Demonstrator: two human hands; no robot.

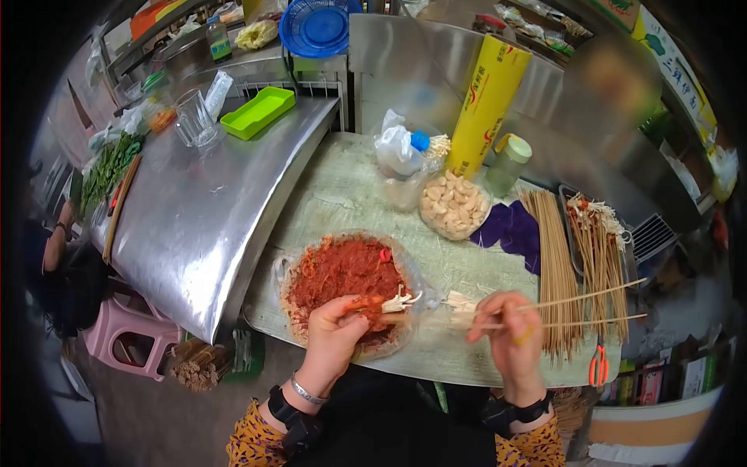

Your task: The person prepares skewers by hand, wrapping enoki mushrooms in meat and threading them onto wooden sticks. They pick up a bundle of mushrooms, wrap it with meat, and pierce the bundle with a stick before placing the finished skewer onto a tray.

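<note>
Over the near edge of a round pile of red minced filling on plastic, my left hand pinches a reddish wrapped roll with white enoki stems poking out to the right. My right hand is closed round thin wooden skewers, whose ends stick out to the right. Their other ends reach left towards the roll; whether they touch it is blurred. Pale enoki pieces lie just left of my right fingers. A bundle of bare skewers lies to the right, beside a tray of filled skewers.
Behind the filling stand a tub of garlic cloves, a yellow film box and a green-lidded jar. Orange scissors hang at the right edge. A steel table stands left, with another person's arm beyond it.
</note>
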